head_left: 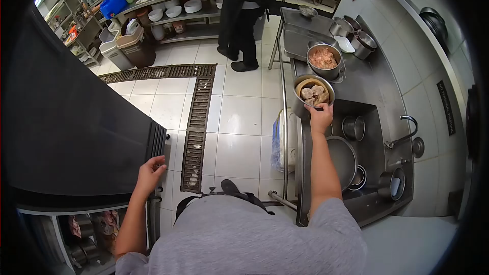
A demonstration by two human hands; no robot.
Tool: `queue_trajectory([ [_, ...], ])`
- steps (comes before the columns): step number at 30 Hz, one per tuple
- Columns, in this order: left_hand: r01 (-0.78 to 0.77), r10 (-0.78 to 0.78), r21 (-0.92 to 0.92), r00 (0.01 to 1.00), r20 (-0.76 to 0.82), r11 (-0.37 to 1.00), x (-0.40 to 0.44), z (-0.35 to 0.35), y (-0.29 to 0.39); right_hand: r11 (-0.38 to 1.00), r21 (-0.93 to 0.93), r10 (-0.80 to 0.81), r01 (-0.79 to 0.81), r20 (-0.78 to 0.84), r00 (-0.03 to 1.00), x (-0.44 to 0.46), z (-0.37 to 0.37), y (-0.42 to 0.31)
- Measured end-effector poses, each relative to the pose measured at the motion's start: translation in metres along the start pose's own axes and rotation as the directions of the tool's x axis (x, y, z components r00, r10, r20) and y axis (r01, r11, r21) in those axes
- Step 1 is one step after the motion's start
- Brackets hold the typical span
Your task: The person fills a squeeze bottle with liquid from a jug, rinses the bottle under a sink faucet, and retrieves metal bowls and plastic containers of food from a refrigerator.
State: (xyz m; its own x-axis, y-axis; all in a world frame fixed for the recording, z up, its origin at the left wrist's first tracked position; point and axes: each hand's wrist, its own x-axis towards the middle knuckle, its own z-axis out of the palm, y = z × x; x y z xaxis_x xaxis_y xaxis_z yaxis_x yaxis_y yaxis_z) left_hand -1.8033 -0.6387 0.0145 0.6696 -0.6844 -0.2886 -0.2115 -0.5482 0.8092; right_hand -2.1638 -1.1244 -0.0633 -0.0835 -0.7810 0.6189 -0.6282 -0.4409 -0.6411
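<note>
My right hand (321, 117) is closed at the near rim of a steel pot (301, 108), by the sink's far left corner. Inside the pot sits a round tan container (300, 83) with several pale dumplings (315, 93). Which rim the fingertips grip is hard to tell. Just beyond stands a larger pot (331, 74) full of pinkish chopped food (323, 58). My left hand (152, 171) hangs with bent fingers beside the dark cabinet's edge, and I see nothing in it.
The sink (374, 147) holds several pans and bowls, with a faucet (405, 132) at its right. An open drawer (53, 224) is at lower left. Another person (244, 10) stands ahead. A floor drain (199, 117) runs between. Bins (136, 48) stand at far left.
</note>
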Motion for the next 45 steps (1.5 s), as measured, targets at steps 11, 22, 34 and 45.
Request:
queue_trajectory([
  [11, 0.139, -0.141, 0.093, 0.990, 0.017, 0.986, -0.018, -0.006, -0.033, 0.981, -0.091, 0.176, -0.171, 0.053, 0.983, 0.032, 0.076, 0.014],
  [22, 0.412, -0.417, -0.084, 0.907, -0.060, 0.908, -0.088, -0.033, -0.140, 0.947, -0.171, 0.314, -0.271, 0.314, 0.896, 0.089, 0.064, 0.058],
  [34, 0.222, -0.187, 0.245, 0.969, -0.161, 0.944, -0.094, -0.013, -0.146, 0.868, 0.006, -0.491, 0.497, -0.136, 0.860, 0.037, 0.086, -0.050],
  [45, 0.453, -0.420, 0.081, 0.869, -0.263, 0.888, -0.212, -0.046, -0.245, 0.677, 0.716, -0.724, -0.170, 0.690, 0.023, -0.328, 0.097, -0.377],
])
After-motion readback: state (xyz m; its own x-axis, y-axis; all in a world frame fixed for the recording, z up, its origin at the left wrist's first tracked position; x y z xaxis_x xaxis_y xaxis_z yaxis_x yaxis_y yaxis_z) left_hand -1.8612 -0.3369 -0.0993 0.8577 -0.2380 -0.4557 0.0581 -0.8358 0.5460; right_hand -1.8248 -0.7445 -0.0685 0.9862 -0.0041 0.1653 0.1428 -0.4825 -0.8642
